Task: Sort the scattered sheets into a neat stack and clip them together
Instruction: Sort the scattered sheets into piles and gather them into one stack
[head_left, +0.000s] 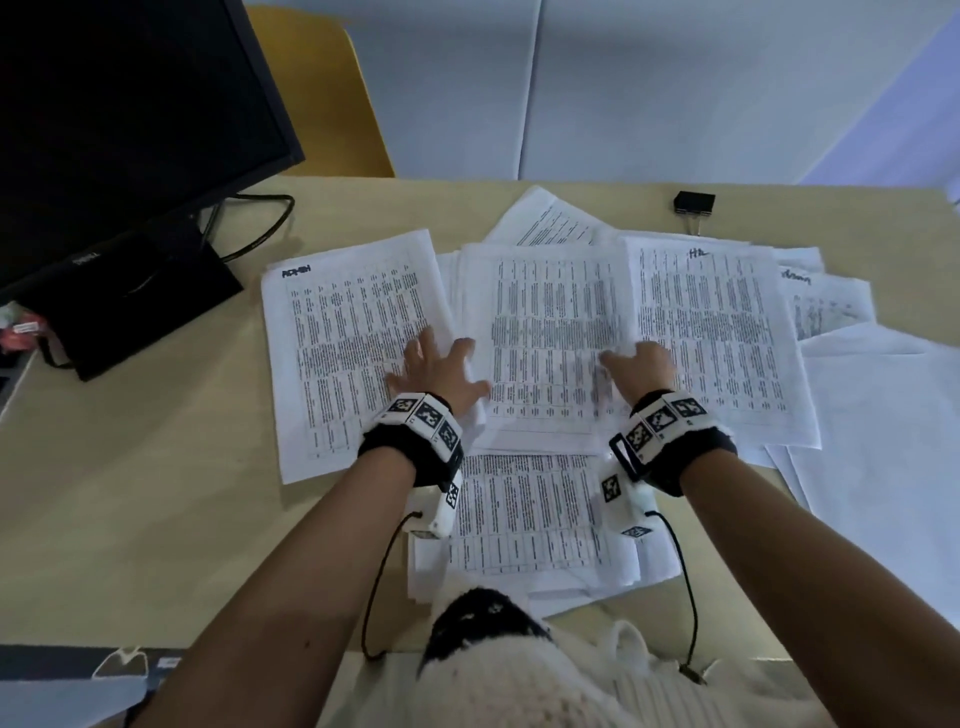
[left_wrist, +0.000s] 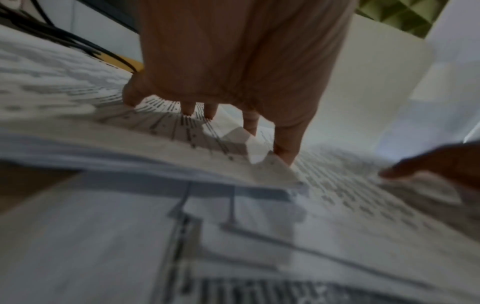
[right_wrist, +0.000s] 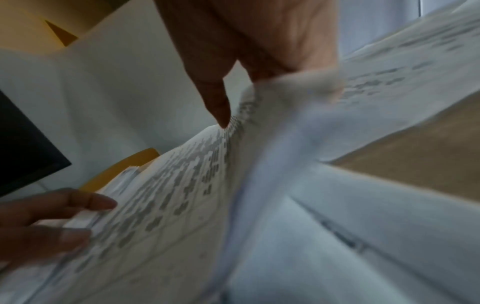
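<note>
Several printed sheets lie scattered and overlapping on the beige desk (head_left: 130, 493). My left hand (head_left: 436, 366) lies spread, fingers straight, pressing the left sheet (head_left: 337, 338) and the edge of the middle sheet (head_left: 545, 312); in the left wrist view its fingertips (left_wrist: 188, 110) touch paper. My right hand (head_left: 641, 364) is curled at the left edge of the right sheet (head_left: 717, 332). The right wrist view shows that sheet's edge (right_wrist: 298, 88) lifted and pinched in the right hand (right_wrist: 246, 41). A black binder clip (head_left: 695, 203) sits at the desk's far edge, beyond both hands.
A black monitor (head_left: 130, 104) on its stand (head_left: 130, 291), with cables (head_left: 260, 228), fills the far left. A yellow chair (head_left: 332, 104) stands behind the desk. More sheets lie near my body (head_left: 530, 519) and blank ones at the right (head_left: 883, 441).
</note>
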